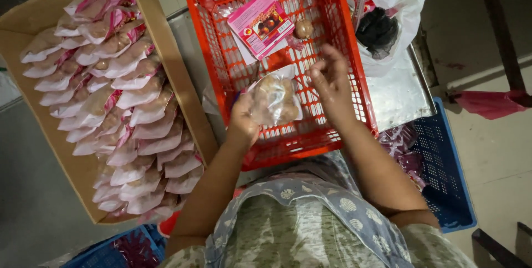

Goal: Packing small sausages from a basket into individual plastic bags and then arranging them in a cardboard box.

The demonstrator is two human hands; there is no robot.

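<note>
While the left hand (242, 119) clasps the clear plastic bag of round brown balls (274, 100) from its left side, the bag sits upright over the red slotted plastic crate (332, 52), mouth upward; judged, this keeps the contents from spilling and leaves the top free to work on. Right hand (331, 80) hovers just beside the bag's upper right edge, fingers loosely curled and pinched together; whether they grip the bag's rim or something small cannot be told.

Bag: transparent film, crinkled, several tan-brown spheres packed tight, no label inside yet visible.

In the crate beyond: one pink printed paper card (260, 22) lying flat, and one loose brown ball (303, 29) near it, both well apart from the bag.

Left of the crate, an open cardboard box (183, 93) holds rows of filled bags (119, 96) with pink cards, overlapped like shingles, probably to pack densely.
</note>
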